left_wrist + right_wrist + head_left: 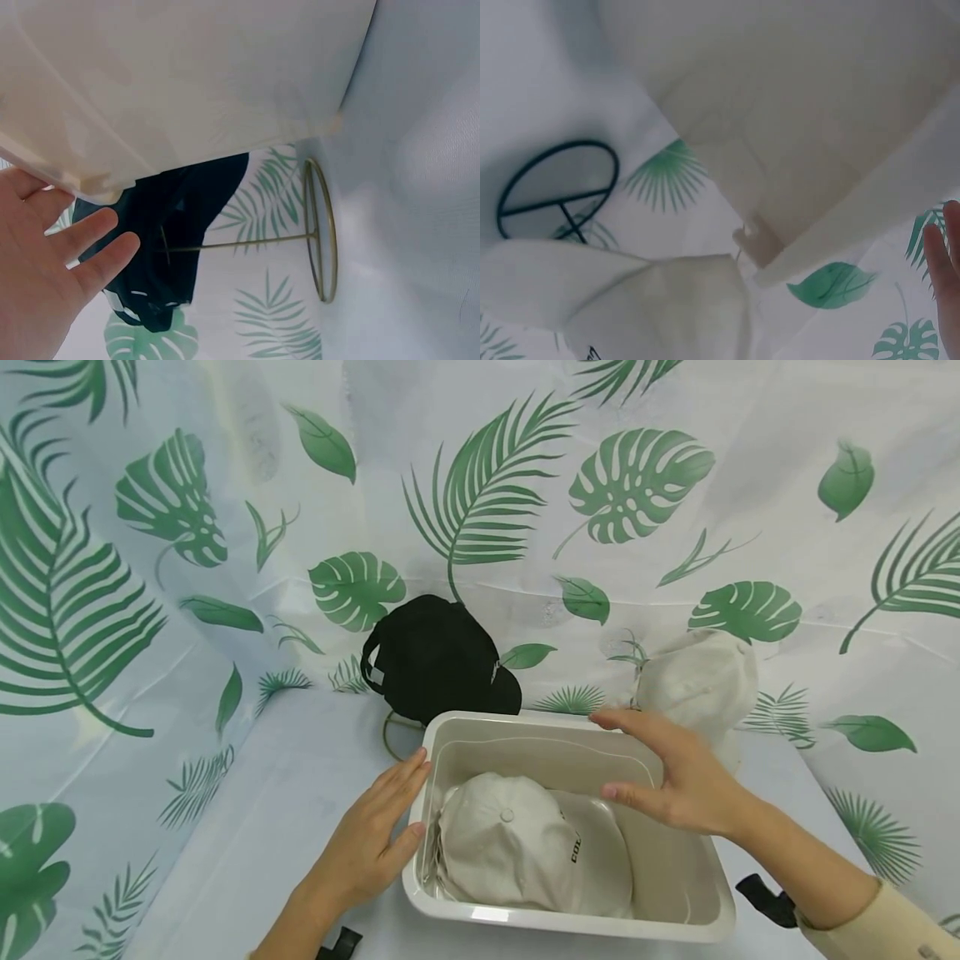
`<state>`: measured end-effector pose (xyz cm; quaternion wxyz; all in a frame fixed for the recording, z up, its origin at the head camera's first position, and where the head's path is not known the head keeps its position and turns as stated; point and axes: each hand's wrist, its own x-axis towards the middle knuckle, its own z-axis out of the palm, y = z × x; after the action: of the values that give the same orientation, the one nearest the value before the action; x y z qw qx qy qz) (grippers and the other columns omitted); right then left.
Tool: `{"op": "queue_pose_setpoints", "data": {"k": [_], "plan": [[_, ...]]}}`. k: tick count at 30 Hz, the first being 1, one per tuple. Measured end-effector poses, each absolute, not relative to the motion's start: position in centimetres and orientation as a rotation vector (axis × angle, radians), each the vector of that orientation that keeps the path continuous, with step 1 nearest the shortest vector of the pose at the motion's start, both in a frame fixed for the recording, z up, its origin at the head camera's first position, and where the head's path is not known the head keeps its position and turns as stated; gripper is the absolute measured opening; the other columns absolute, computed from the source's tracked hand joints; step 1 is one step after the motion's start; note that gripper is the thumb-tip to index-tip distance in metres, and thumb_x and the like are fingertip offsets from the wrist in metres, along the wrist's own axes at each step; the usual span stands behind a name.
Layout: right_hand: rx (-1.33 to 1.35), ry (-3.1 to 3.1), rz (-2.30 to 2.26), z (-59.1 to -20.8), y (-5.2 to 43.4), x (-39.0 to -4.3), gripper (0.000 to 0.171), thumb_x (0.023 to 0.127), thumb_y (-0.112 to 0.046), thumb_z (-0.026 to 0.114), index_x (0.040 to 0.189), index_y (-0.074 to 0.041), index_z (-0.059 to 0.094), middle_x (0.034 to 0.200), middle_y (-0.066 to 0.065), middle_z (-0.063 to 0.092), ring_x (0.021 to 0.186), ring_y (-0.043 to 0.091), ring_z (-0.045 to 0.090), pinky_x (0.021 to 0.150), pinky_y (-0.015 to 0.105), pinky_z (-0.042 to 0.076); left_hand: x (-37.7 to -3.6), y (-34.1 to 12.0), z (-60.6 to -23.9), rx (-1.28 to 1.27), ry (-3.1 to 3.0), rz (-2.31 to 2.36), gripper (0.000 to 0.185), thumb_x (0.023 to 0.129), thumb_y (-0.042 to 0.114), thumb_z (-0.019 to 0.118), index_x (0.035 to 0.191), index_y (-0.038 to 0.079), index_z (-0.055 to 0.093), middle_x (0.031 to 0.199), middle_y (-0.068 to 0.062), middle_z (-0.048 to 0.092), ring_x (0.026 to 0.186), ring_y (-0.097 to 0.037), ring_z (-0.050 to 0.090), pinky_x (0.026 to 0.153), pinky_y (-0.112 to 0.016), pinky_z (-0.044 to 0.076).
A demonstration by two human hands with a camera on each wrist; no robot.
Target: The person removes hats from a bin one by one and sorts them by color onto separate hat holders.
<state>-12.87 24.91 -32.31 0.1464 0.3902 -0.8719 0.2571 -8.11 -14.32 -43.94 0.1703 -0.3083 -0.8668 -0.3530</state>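
Observation:
A cream plastic bin (555,923) stands at the front of the table, and a white baseball cap (502,852) with dark lettering lies inside it, crown up, brim to the right. My left hand (367,839) is at the bin's left side, fingers extended along the rim; in the left wrist view those fingers (105,262) are spread beside its outer wall. Over the back right corner of the bin, my right hand (678,777) is held with thumb and fingers apart, nothing between them. Its fingertips (934,251) show at the edge of the right wrist view.
Behind the bin, a black cap (438,656) sits on a brass-coloured wire stand (330,232). Another white cap (697,681) is at the back right, near a dark ring-shaped stand base (559,202). A leaf-patterned cloth (480,485) hangs behind the table.

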Motion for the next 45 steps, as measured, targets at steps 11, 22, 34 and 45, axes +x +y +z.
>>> {"op": "queue_pose_setpoints", "data": {"k": [11, 22, 34, 45], "plan": [[1.107, -2.582, 0.746, -34.3, 24.2, -12.0, 0.079, 0.073, -0.021, 0.093, 0.144, -0.013, 0.061, 0.139, -0.001, 0.066, 0.12, 0.021, 0.064, 0.1, 0.03, 0.047, -8.0, -14.3, -43.8, -0.866, -2.498, -1.009, 0.066, 0.098, 0.019, 0.057, 0.16, 0.005, 0.041, 0.17, -0.006, 0.032, 0.153, -0.029, 0.036, 0.125, -0.04, 0.029], [1.235, -2.486, 0.756, -37.0, 24.0, -12.1, 0.072, 0.078, -0.036, 0.092, 0.14, -0.011, 0.064, 0.134, 0.002, 0.069, 0.121, 0.026, 0.065, 0.109, 0.019, 0.039, -8.0, -14.4, -43.7, -0.861, -2.506, -1.006, 0.068, 0.098, 0.018, 0.057, 0.162, 0.007, 0.039, 0.17, -0.006, 0.032, 0.153, -0.029, 0.035, 0.126, -0.038, 0.027], [1.214, -2.61, 0.727, -38.2, 23.3, -11.5, 0.07, 0.075, -0.038, 0.093, 0.136, -0.015, 0.068, 0.134, -0.006, 0.068, 0.123, 0.022, 0.065, 0.097, 0.046, 0.052, -8.0, -14.3, -43.9, -0.87, -2.499, -1.015, 0.065, 0.099, 0.02, 0.054, 0.161, 0.005, 0.04, 0.171, -0.005, 0.03, 0.154, -0.028, 0.034, 0.126, -0.038, 0.026], [1.238, -2.637, 0.768, -38.5, 22.8, -11.5, 0.062, 0.078, -0.038, 0.093, 0.131, -0.014, 0.071, 0.13, -0.007, 0.069, 0.118, 0.016, 0.066, 0.095, 0.041, 0.056, -7.9, -14.3, -43.8, -0.864, -2.504, -1.02, 0.065, 0.099, 0.019, 0.054, 0.161, 0.005, 0.04, 0.171, -0.005, 0.031, 0.153, -0.03, 0.035, 0.126, -0.038, 0.026]]}}
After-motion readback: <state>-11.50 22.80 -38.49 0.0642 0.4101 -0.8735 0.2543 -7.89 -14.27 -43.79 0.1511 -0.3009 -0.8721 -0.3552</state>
